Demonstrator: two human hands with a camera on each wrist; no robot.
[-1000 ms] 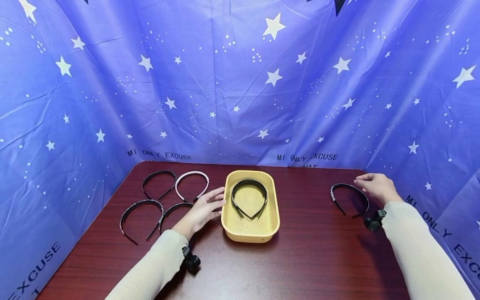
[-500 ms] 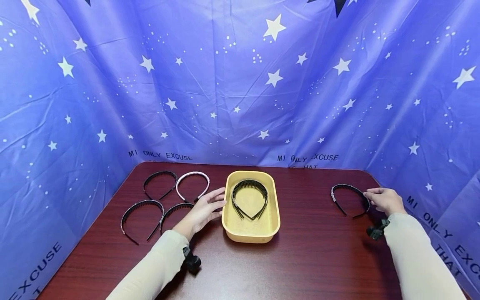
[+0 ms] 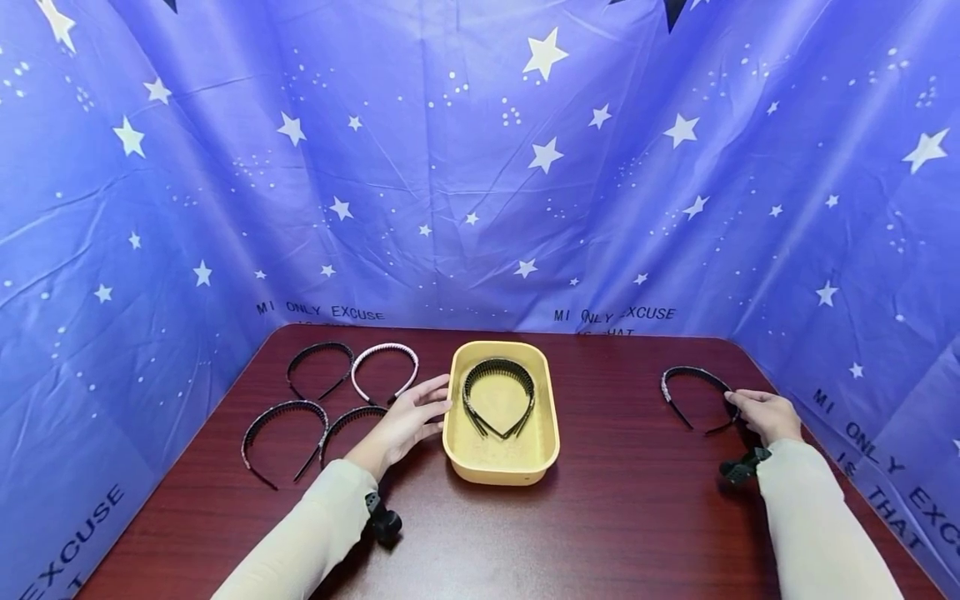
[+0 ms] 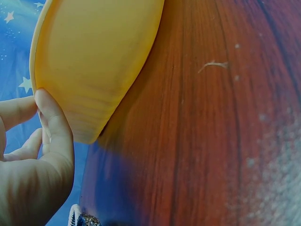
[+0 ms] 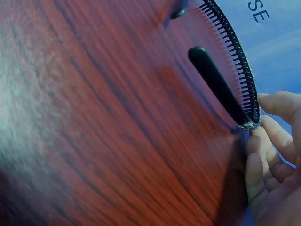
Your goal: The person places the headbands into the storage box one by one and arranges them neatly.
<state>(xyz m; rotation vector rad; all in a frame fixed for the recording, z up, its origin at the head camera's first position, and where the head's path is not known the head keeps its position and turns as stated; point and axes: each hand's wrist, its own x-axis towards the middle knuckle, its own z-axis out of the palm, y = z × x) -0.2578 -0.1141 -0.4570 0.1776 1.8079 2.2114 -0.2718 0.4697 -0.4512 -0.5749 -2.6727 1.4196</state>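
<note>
My left hand [image 3: 401, 427] rests its fingertips against the left outer wall of a yellow plastic basin [image 3: 501, 477], its fingers fairly straight. In the left wrist view the fingertips touch this basin [image 4: 101, 52] near its rim. Inside the basin lie black toothed headbands [image 3: 498, 368], nested together; how many is unclear. On the right, my right hand [image 3: 767, 414] pinches the right side of a black headband with a glittery band [image 3: 692, 372]. The right wrist view shows the headband's comb teeth and dark tip [image 5: 211, 77], with the fingertips at its sparkly bend.
Left of the basin several headbands lie on the dark red table [image 3: 600, 533]: a black one [image 3: 318, 346], a pink one [image 3: 384, 347], a glittery one [image 3: 285, 407], and another [image 3: 352, 414] partly hidden by my left hand. A blue starry cloth [image 3: 480, 167] hangs around the table.
My right hand has come down from beside the headband's upper right onto its right side, and its fingers now grip it. The left hand and basin have stayed put.
</note>
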